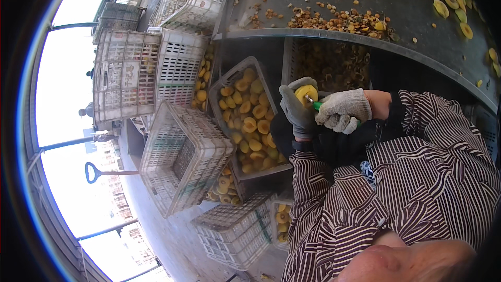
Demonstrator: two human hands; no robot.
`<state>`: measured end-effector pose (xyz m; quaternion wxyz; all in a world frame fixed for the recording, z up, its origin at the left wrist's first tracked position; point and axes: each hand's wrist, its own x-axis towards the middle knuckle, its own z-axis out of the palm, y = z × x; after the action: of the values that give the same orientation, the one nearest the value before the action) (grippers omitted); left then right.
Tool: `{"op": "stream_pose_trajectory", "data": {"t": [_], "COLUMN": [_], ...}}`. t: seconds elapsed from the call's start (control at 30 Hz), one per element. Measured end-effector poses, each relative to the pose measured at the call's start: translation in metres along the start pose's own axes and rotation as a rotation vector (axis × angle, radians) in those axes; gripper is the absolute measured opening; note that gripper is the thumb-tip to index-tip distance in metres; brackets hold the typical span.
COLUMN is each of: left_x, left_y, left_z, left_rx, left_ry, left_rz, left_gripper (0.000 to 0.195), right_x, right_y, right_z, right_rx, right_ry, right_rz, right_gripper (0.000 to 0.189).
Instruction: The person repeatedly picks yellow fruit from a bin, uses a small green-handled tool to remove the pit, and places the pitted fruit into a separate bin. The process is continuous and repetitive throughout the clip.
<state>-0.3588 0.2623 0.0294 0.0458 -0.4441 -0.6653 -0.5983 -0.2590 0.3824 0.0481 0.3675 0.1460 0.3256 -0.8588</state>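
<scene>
My left hand (292,103), in a grey coated glove, is wrapped around a yellow stone fruit (303,93). My right hand (345,109), in a whitish knit glove, grips the green handle of a small hand tool (317,105). Its metal tip meets the cut face of the fruit; how deep it goes is hidden. Both hands are over my lap, just below the edge of a metal worktable (340,38). To their left stands a plastic crate (216,102) full of halved yellow fruit (249,124).
Fruit stones and scraps (344,21) lie along the table's near side, with cut fruit (450,0) at upper right. Beneath the table, a crate (287,60) holds dark scraps. An upturned-looking tilted white crate (168,164), stacked crates (125,74) and a shovel handle (94,173) are at left.
</scene>
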Motion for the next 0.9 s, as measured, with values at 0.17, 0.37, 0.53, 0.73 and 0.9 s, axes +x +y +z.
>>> {"op": "stream_pose_trajectory", "data": {"t": [0.17, 0.37, 0.53, 0.73, 0.9], "left_x": [-0.001, 0.003, 0.008, 0.011, 0.015], "left_y": [0.002, 0.008, 0.009, -0.006, -0.026], "left_z": [0.001, 0.013, 0.021, 0.032, 0.026], "left_rx": [0.043, -0.030, -0.309, -0.197, -0.302], "left_ry": [-0.046, 0.021, 0.125, 0.262, 0.153], "left_rz": [-0.056, -0.234, -0.482, -0.446, -0.720], "left_gripper": [0.061, 0.060, 0.067, 0.070, 0.070], "right_x": [-0.002, 0.005, 0.012, 0.020, 0.011], "right_y": [0.004, 0.008, 0.008, 0.000, -0.009], "right_z": [0.008, 0.003, -0.009, -0.010, -0.015], "right_rx": [-0.686, -1.331, -1.506, -1.627, -1.862], "right_ry": [0.512, 0.804, 0.919, 1.066, 1.090], "right_rz": [-0.208, -0.417, -0.327, -0.354, -0.382], "right_gripper": [0.018, 0.034, 0.036, 0.024, 0.032]}}
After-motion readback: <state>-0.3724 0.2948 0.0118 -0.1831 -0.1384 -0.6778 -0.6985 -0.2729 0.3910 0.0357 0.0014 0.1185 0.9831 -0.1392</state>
